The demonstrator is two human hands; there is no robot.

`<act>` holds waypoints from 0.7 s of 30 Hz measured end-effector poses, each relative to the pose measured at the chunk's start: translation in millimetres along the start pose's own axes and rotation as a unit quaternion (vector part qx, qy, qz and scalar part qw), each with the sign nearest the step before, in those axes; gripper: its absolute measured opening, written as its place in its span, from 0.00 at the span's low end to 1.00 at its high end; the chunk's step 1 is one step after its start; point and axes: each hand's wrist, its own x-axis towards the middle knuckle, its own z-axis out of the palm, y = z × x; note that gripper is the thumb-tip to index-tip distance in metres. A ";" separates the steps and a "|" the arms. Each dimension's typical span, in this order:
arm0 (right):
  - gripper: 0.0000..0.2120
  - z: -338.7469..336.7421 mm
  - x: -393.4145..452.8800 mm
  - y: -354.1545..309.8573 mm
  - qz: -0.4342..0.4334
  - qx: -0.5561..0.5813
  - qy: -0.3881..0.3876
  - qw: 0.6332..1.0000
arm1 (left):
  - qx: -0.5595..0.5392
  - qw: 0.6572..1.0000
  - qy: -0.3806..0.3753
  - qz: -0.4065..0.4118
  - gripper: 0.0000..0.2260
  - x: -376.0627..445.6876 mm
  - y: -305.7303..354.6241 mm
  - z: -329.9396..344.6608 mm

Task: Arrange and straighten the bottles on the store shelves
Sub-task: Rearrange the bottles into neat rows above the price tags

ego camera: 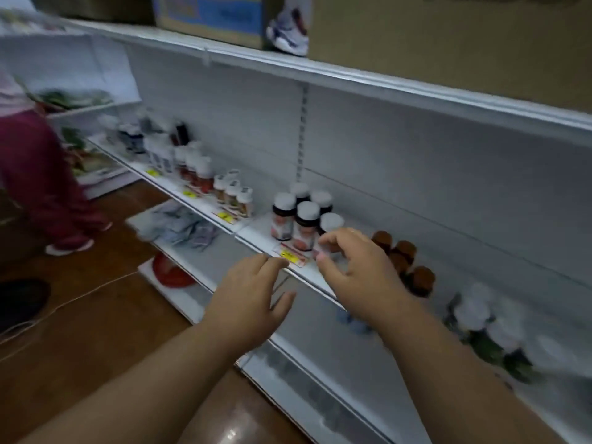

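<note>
The right hand (355,267) is hiding the front dark bottle (330,224), fingers curled, grip unclear; the left hand (253,291) is hovering unclenched below it.

Bottles (296,216) upright on the shelf (256,233), jars (403,261) to their right, boxes (448,36) above.
</note>
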 end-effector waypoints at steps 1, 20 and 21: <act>0.08 14.1 15.7 -11.9 -0.012 0.005 -0.007 1.000 | 0.003 1.000 0.005 -0.016 0.20 0.9 -19.9 -8.2; 0.04 291.0 332.1 -162.6 -0.166 0.099 -0.169 0.967 | 0.014 0.963 0.094 -0.253 0.17 91.1 -366.2 -74.3; 0.05 307.1 345.1 -172.0 -0.167 0.099 -0.169 0.966 | 0.008 0.963 0.093 -0.252 0.16 95.2 -387.5 -75.9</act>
